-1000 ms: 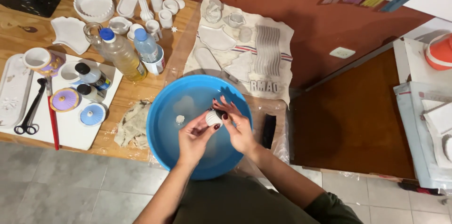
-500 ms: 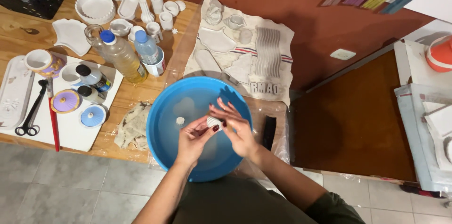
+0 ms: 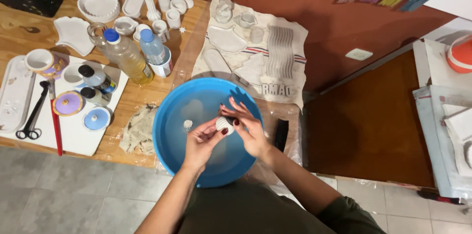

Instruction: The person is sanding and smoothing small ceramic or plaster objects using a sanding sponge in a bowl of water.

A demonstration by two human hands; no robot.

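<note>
Both hands meet over the blue basin (image 3: pixel 169 130), which sits on the wooden table (image 3: pixel 147 93) at its near edge. The left hand (image 3: pixel 200 141) and the right hand (image 3: pixel 248 130) are closed together around a small white ribbed piece (image 3: pixel 225 124), held above the middle of the basin. The piece sits between the fingertips of both hands: the left thumb and fingers press it from the near-left side, and the right fingers curl over it from the far-right side, so only its ridged top shows between them. Neither hand is spread; both grip the same piece.

Inside the basin, just left of the hands, a small white lump (image 3: pixel 187 124) lies on the bottom, apart from the fingers. Left of the basin, touching its rim, lies a crumpled rag (image 3: pixel 139 128). Further left of the basin is a white board (image 3: pixel 73 135) with small round lids and jars, and a pair of scissors (image 3: pixel 32 118) lies at its far left edge. Behind the basin, two plastic bottles (image 3: pixel 140 54) stand upright, and a cloth (image 3: pixel 275 74) with flat white pieces is spread to the right of them.
</note>
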